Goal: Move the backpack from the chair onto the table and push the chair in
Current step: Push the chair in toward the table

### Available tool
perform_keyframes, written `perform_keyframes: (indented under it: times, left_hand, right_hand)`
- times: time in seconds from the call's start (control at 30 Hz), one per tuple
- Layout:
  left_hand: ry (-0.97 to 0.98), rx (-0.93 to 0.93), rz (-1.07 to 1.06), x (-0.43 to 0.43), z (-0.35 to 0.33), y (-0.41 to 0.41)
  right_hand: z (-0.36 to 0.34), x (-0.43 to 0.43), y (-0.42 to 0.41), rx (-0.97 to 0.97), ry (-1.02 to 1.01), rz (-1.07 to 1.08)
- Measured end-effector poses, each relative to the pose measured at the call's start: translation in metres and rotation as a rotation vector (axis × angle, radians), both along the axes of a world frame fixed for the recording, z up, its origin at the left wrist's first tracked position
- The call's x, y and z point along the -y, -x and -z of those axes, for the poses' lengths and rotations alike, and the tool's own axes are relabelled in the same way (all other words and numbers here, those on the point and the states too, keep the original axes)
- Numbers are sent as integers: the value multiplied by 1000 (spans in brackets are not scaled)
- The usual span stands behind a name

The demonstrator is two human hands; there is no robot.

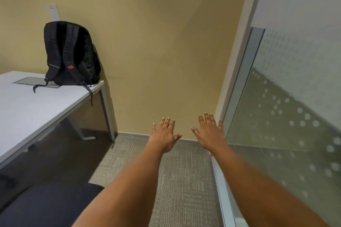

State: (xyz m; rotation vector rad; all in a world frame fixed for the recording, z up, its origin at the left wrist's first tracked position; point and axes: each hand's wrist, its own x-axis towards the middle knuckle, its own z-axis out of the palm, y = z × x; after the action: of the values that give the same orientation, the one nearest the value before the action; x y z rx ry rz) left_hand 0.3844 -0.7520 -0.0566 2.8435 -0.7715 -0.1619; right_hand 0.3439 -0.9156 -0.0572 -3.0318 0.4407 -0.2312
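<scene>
A black backpack (71, 53) stands upright on the far right corner of the white table (27, 108), leaning against the beige wall, with its straps facing me and one strap hanging over the table edge. The dark seat of the chair (53, 206) shows at the bottom left, beside the table's near edge. My left hand (164, 135) and my right hand (209, 131) are stretched forward side by side over the carpet, palms down, fingers spread, holding nothing and far to the right of the backpack.
A frosted glass partition (287, 116) with a metal frame runs along the right. A grey cable hatch (31, 81) is set into the tabletop near the backpack. A white paper (53, 12) hangs on the wall above it. Grey carpet (182, 171) covers the floor.
</scene>
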Motion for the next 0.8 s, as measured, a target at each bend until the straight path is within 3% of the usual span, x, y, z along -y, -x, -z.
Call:
perform_keyframes:
  times: [0.37,0.8]
  left_hand:
    - [-22,-31,69,-19,3,121]
    - [-52,-47,232,-73,21,192]
  right_hand:
    - [2,-25,135,-72,-3,38]
    - [16,-93,231,-94,-36,201]
